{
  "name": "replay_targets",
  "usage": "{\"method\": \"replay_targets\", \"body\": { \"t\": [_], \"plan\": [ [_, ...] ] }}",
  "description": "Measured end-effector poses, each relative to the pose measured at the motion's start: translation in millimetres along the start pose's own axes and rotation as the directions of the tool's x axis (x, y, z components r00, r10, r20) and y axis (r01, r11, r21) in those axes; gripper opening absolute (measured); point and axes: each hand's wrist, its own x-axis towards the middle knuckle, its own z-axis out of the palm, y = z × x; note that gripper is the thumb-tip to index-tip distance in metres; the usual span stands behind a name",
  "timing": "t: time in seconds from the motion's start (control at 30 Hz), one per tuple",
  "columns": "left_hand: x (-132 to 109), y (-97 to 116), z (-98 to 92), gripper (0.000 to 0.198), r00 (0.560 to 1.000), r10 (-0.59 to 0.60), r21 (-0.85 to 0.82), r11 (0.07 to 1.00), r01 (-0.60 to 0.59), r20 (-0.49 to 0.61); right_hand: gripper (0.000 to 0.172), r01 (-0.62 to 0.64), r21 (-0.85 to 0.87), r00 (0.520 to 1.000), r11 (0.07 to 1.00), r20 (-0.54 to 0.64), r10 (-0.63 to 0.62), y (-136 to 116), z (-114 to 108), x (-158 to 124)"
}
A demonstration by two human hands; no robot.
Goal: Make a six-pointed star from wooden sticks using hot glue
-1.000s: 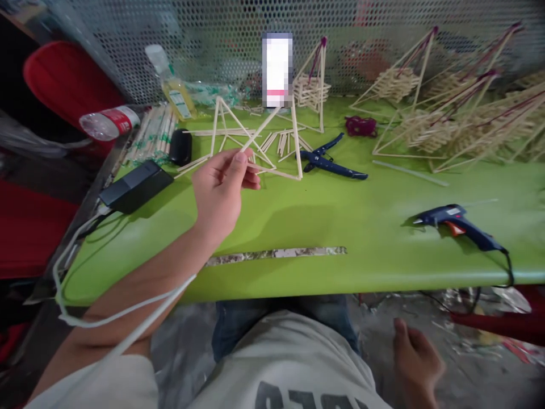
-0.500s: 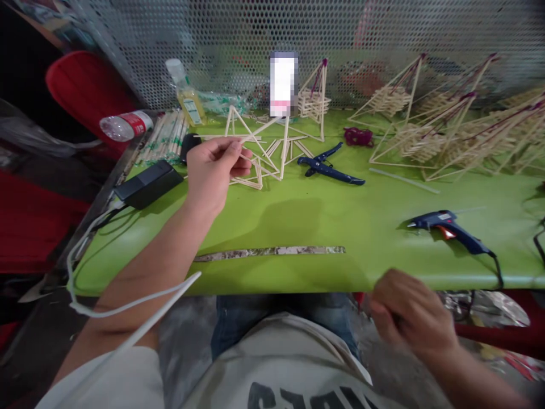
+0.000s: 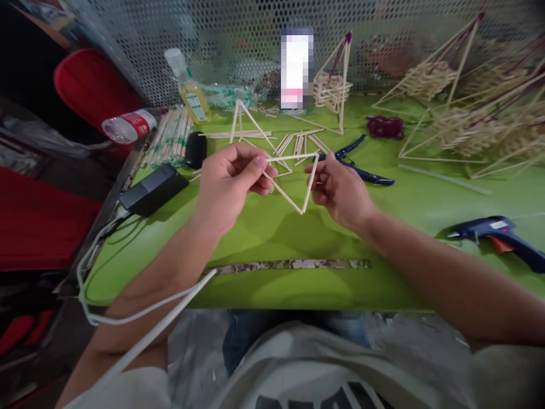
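Pale wood sticks, joined at their ends, form a triangle [image 3: 309, 184] that is held up above the green table [image 3: 426, 210]. The left hand [image 3: 238, 173] pinches it at the left corner between thumb and fingers, a hold that seems chosen to leave the other two corners bare. The right hand [image 3: 340, 187] has its fingers bent at the right side, close to the upper corner, perhaps to steady it; whether they grip or only touch, I cannot tell.

Just behind the hands lie loose sticks [image 3: 300, 145] and another stick frame [image 3: 255, 122], probably kept there to be in easy reach. Blue pliers [image 3: 370, 175] lie just beyond the right hand, handles spread. Nearer the body a patterned strip [image 3: 313, 264] lies along the table's front.

Farther right, the glue gun [image 3: 494, 227] lies on its side, nozzle pointing left, apparently to keep its hot tip apart from the sticks. Purple yarn [image 3: 385, 127] and yarn-topped stick pieces [image 3: 430, 79] stand towards the back, likely out of the way.
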Motion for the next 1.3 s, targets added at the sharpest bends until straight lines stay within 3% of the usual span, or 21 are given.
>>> {"method": "replay_targets", "body": {
  "t": [0.13, 0.4, 0.73, 1.03, 1.2, 1.3],
  "plan": [
    [1.7, -6.4, 2.2, 0.019, 0.998, -0.030, -0.011, 0.999, 0.030, 0.055, 0.040, 0.054, 0.027, 0.997, 0.998, 0.051, -0.055, -1.4, -14.6, -6.3],
    [4.3, -17.9, -5.0, 0.048, 0.989, -0.029, -0.045, 0.998, 0.036, 0.145, 0.035, 0.047, 0.057, 0.996, 0.997, 0.076, -0.052, -1.2, -17.1, -5.3],
    [7.0, -13.3, -9.5, 0.028, 0.994, 0.000, 0.001, 1.000, 0.000, 0.114, 0.020, 0.084, 0.077, 0.992, 0.993, 0.084, -0.090, 11.9, -21.2, 0.7],
    [10.5, -11.6, -13.7, 0.021, 0.996, -0.006, 0.013, 1.000, 0.005, 0.085, 0.018, 0.157, 0.001, 0.976, 0.988, 0.153, -0.156, 6.6, -22.9, 3.0],
    [14.9, -14.7, -20.1, 0.027, 0.998, -0.052, 0.141, 0.989, 0.046, 0.040, 0.019, 0.187, -0.054, 0.972, 0.981, 0.153, -0.177, 8.4, -26.0, 5.3],
    [18.1, -14.1, -26.9, 0.027, 0.999, -0.025, 0.281, 0.960, 0.012, 0.043, 0.023, 0.188, -0.133, 0.962, 0.973, 0.222, -0.156, 9.2, -28.2, 4.7]
  ]
}}
